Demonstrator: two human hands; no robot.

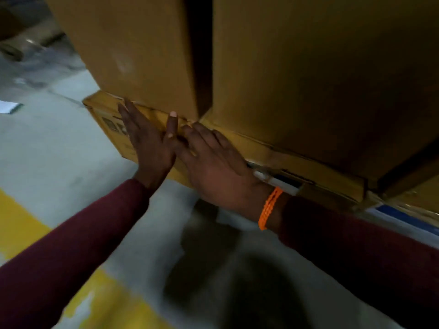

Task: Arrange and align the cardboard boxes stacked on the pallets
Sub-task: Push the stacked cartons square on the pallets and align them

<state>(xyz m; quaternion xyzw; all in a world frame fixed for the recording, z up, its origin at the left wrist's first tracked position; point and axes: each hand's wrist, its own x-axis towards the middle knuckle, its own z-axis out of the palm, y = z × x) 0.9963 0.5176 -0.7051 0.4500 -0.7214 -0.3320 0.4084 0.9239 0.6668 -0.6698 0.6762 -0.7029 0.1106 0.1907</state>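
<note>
Grey floor [71, 148], yellow stripe [21, 224]; left hand [147, 143], right hand [213, 167] fingers spread flat against low cardboard box [109, 122], tall boxes [308, 79] above.

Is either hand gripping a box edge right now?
No. The left hand and right hand lie flat, fingers extended, pressed against the lower box.

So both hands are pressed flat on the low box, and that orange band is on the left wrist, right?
Not quite: the head view shows the orange band on the right wrist. Both the left hand and the right hand do lie flat and open against the low box.
</note>
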